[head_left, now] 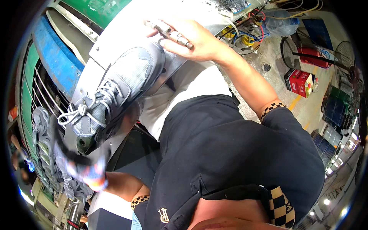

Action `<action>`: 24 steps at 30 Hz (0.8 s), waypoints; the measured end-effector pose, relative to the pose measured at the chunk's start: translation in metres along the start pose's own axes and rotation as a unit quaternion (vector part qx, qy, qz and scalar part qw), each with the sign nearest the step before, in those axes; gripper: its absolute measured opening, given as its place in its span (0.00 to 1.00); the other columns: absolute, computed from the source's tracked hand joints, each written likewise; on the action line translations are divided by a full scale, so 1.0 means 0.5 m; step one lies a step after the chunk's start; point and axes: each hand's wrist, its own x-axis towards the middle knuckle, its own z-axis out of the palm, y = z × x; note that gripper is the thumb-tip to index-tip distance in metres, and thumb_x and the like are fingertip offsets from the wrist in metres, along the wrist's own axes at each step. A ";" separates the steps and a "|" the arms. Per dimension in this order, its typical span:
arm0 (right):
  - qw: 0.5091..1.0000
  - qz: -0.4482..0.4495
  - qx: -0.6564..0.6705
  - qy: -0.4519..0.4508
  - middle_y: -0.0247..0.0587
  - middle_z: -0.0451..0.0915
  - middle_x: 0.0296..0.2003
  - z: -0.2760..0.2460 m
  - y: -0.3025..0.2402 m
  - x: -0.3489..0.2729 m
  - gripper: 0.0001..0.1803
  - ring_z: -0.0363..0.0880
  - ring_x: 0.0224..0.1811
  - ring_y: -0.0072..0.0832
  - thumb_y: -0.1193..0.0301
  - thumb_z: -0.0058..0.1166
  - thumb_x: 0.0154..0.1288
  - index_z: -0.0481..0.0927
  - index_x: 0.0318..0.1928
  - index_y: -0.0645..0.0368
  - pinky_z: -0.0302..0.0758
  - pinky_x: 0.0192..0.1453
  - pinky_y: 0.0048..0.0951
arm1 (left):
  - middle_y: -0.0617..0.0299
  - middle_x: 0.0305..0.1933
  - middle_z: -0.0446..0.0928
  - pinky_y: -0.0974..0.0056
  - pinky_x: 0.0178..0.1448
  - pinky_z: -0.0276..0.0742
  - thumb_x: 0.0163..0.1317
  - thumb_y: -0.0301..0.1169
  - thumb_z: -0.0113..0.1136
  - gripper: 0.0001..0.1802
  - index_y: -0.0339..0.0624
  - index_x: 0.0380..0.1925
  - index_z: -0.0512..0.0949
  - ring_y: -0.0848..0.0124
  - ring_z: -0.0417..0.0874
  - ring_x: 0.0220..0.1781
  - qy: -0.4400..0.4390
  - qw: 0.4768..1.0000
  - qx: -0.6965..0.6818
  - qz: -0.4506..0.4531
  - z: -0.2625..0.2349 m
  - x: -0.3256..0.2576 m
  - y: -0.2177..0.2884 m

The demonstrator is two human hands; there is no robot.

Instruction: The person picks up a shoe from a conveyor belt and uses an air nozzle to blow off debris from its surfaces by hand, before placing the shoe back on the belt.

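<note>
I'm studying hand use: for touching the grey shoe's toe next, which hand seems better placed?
Probably the right hand: it holds a metal tool near the toe. The left hand, blurred, is farther off, beyond the laces.

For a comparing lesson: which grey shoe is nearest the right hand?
The central shoe, close beside the right hand; the other shoes are at the far left.

At the top centre of the frame, the right hand [193,40] grips a slim metal tool [170,34] just beyond the toe of a grey laced shoe [130,78], which lies diagonally across the upper left. At the lower left, the left hand [90,172] is motion-blurred near the shoe's ankle end. A red canister [300,82] stands on the floor [253,71] at the right.
</note>
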 end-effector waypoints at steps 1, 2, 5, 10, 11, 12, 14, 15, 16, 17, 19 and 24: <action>1.000 -0.002 -0.002 -0.013 0.42 0.82 0.46 0.007 0.004 -0.001 0.27 0.81 0.39 0.35 0.74 0.55 0.57 0.70 0.60 0.59 0.76 0.47 0.32 | 0.43 0.60 0.72 0.56 0.69 0.63 0.39 0.36 0.77 0.51 0.29 0.63 0.63 0.56 0.73 0.63 0.035 0.998 0.048 0.011 -0.030 -0.009 -0.032; 1.000 -0.024 -0.013 0.003 0.41 0.82 0.45 0.006 -0.002 -0.002 0.27 0.81 0.39 0.35 0.74 0.55 0.56 0.70 0.59 0.59 0.76 0.47 0.32 | 0.44 0.59 0.73 0.57 0.68 0.65 0.38 0.36 0.78 0.52 0.30 0.64 0.63 0.57 0.73 0.62 0.027 0.994 0.105 -0.018 -0.048 -0.024 -0.057; 0.999 -0.026 -0.029 0.013 0.40 0.83 0.36 -0.009 -0.055 -0.025 0.25 0.81 0.34 0.33 0.75 0.55 0.56 0.71 0.56 0.60 0.76 0.42 0.30 | 0.46 0.57 0.74 0.59 0.65 0.68 0.36 0.34 0.79 0.53 0.30 0.64 0.62 0.58 0.75 0.59 0.019 0.985 0.171 0.011 -0.049 -0.026 -0.079; 0.987 0.041 0.156 0.005 0.43 0.80 0.28 -0.058 -0.100 -0.068 0.24 0.79 0.26 0.26 0.76 0.52 0.60 0.70 0.58 0.66 0.76 0.35 0.26 | 0.46 0.57 0.74 0.60 0.65 0.67 0.37 0.31 0.77 0.51 0.30 0.64 0.63 0.58 0.76 0.58 0.022 0.983 0.183 0.024 -0.052 -0.028 -0.078; 0.969 0.099 0.227 -0.014 0.44 0.80 0.28 -0.067 -0.102 -0.074 0.23 0.79 0.27 0.25 0.76 0.51 0.61 0.70 0.58 0.68 0.76 0.35 0.26 | 0.45 0.57 0.74 0.60 0.65 0.67 0.37 0.31 0.76 0.51 0.30 0.64 0.63 0.58 0.76 0.59 0.022 0.984 0.176 0.025 -0.051 -0.027 -0.079; 0.941 0.155 0.299 -0.034 0.44 0.81 0.29 -0.072 -0.104 -0.076 0.23 0.79 0.27 0.24 0.77 0.50 0.62 0.70 0.58 0.69 0.76 0.35 0.25 | 0.46 0.57 0.74 0.60 0.65 0.67 0.38 0.31 0.76 0.50 0.30 0.64 0.63 0.58 0.76 0.59 0.024 0.985 0.170 0.031 -0.050 -0.027 -0.079; 0.936 0.134 0.321 -0.050 0.41 0.80 0.23 -0.087 -0.102 -0.053 0.11 0.79 0.25 0.23 0.73 0.49 0.65 0.78 0.39 0.70 0.74 0.31 0.24 | 0.47 0.57 0.74 0.60 0.65 0.67 0.39 0.32 0.76 0.50 0.31 0.64 0.63 0.59 0.76 0.59 0.029 0.986 0.158 0.041 -0.048 -0.025 -0.079; 0.933 0.147 0.324 -0.054 0.41 0.79 0.22 -0.090 -0.107 -0.042 0.11 0.79 0.24 0.23 0.71 0.49 0.65 0.78 0.35 0.69 0.73 0.30 0.24 | 0.47 0.57 0.74 0.60 0.65 0.67 0.39 0.33 0.76 0.49 0.32 0.64 0.63 0.59 0.76 0.58 0.031 0.985 0.164 0.044 -0.042 -0.018 -0.073; 0.930 0.159 0.327 -0.058 0.41 0.79 0.21 -0.089 -0.111 -0.032 0.12 0.79 0.24 0.23 0.70 0.50 0.65 0.77 0.31 0.68 0.73 0.29 0.23 | 0.47 0.57 0.74 0.60 0.65 0.68 0.40 0.33 0.76 0.49 0.32 0.64 0.63 0.59 0.76 0.58 0.033 0.984 0.169 0.047 -0.034 -0.010 -0.060; 0.924 0.173 0.337 -0.059 0.40 0.79 0.20 -0.089 -0.115 -0.024 0.12 0.78 0.23 0.23 0.70 0.50 0.66 0.78 0.33 0.68 0.72 0.29 0.23 | 0.47 0.57 0.75 0.60 0.65 0.68 0.40 0.34 0.75 0.49 0.32 0.64 0.64 0.59 0.76 0.58 0.035 0.983 0.175 0.051 -0.030 -0.005 -0.053; 0.910 0.202 0.357 -0.064 0.39 0.78 0.20 -0.087 -0.120 -0.014 0.12 0.77 0.22 0.23 0.70 0.50 0.66 0.78 0.38 0.69 0.72 0.29 0.24 | 0.46 0.57 0.75 0.60 0.64 0.68 0.40 0.35 0.76 0.48 0.33 0.63 0.65 0.59 0.77 0.58 0.036 0.982 0.175 0.058 -0.034 -0.010 -0.062; 0.892 0.197 0.404 -0.034 0.35 0.72 0.19 -0.069 -0.115 -0.041 0.17 0.72 0.19 0.22 0.72 0.48 0.67 0.74 0.51 0.72 0.71 0.26 0.25 | 0.47 0.62 0.70 0.61 0.67 0.64 0.39 0.31 0.76 0.51 0.30 0.65 0.62 0.59 0.72 0.62 0.017 0.981 0.193 0.006 -0.049 -0.027 -0.073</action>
